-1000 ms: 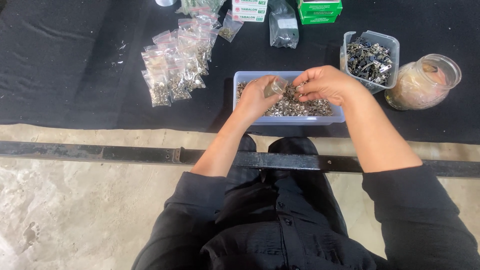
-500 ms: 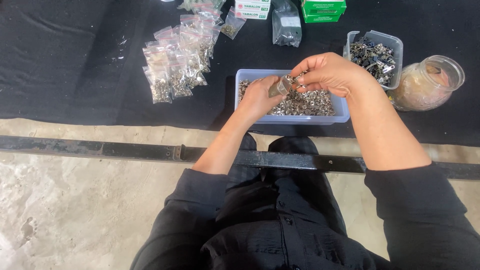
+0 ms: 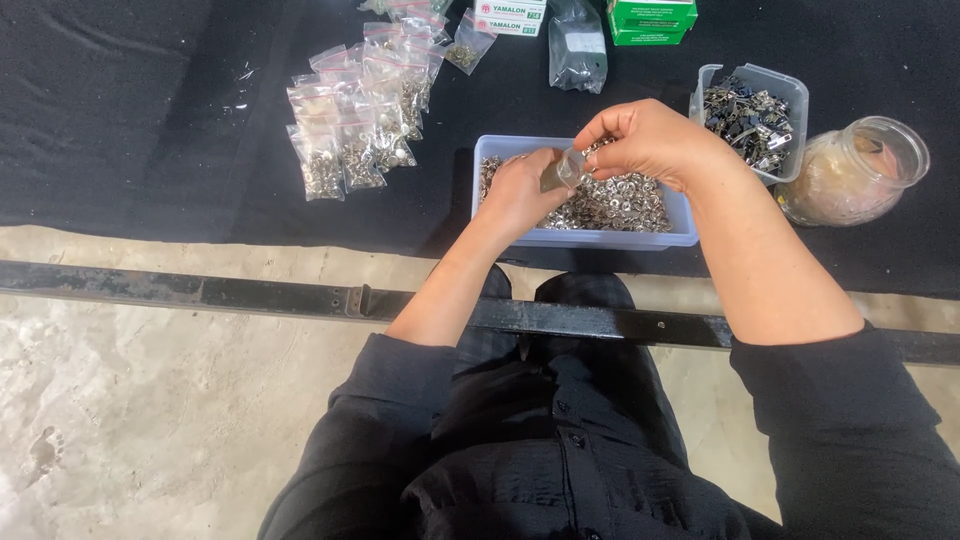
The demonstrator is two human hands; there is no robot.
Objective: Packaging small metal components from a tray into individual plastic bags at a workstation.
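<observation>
A pale blue plastic tray (image 3: 590,238) full of small silver metal rings sits on the black cloth in front of me. My left hand (image 3: 520,192) is over the tray's left part and holds a small clear plastic bag (image 3: 562,170) by its lower end. My right hand (image 3: 650,140) hovers above the tray's middle, fingers pinched at the mouth of that bag. Whether rings are between the fingertips is too small to tell.
Several filled small clear bags (image 3: 355,120) lie in rows to the tray's left. A clear tub of dark metal parts (image 3: 752,115) and a glass jar (image 3: 850,175) stand at the right. Green and white boxes (image 3: 650,18) lie at the back. A black metal bar (image 3: 300,295) crosses below.
Both hands have risen slightly off the rings and come together at the small bag. My right hand moved left to the bag's mouth.
</observation>
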